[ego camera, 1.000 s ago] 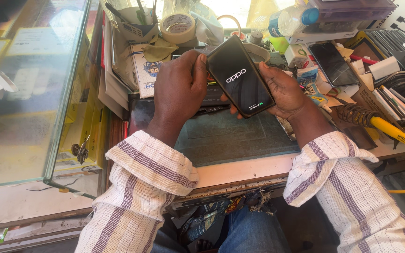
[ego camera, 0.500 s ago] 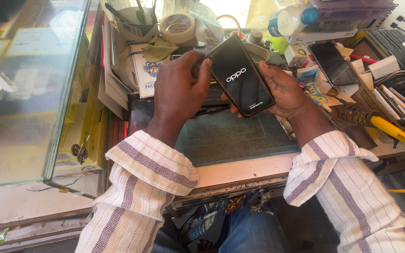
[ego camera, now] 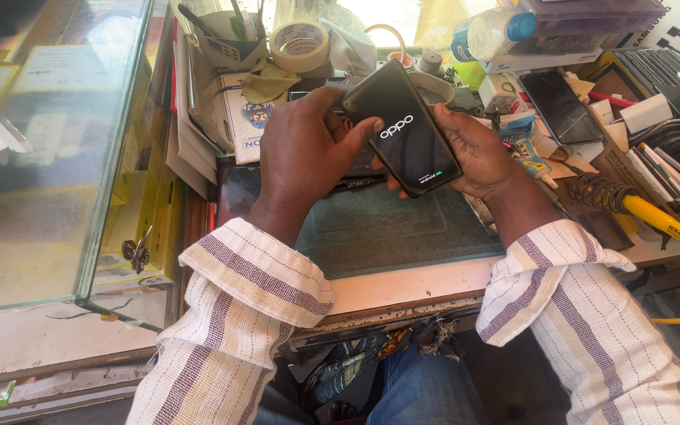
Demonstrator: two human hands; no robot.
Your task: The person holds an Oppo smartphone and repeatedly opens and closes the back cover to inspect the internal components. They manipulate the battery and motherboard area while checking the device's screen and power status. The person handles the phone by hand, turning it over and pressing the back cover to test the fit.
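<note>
Phone [ego camera: 403, 130] tilted slightly since earlier; clamped between left hand [ego camera: 304, 149] and right hand [ego camera: 478, 153], above mat [ego camera: 403, 232].

phone screen [ego camera: 403, 130]: black, lit, centre | booklet [ego camera: 245, 114]: white-blue, behind

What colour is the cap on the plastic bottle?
Blue, on the plastic bottle, clearest in the head view.

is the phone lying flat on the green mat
No, the black smartphone is held tilted above the green mat, gripped by the left hand and the right hand.
</note>
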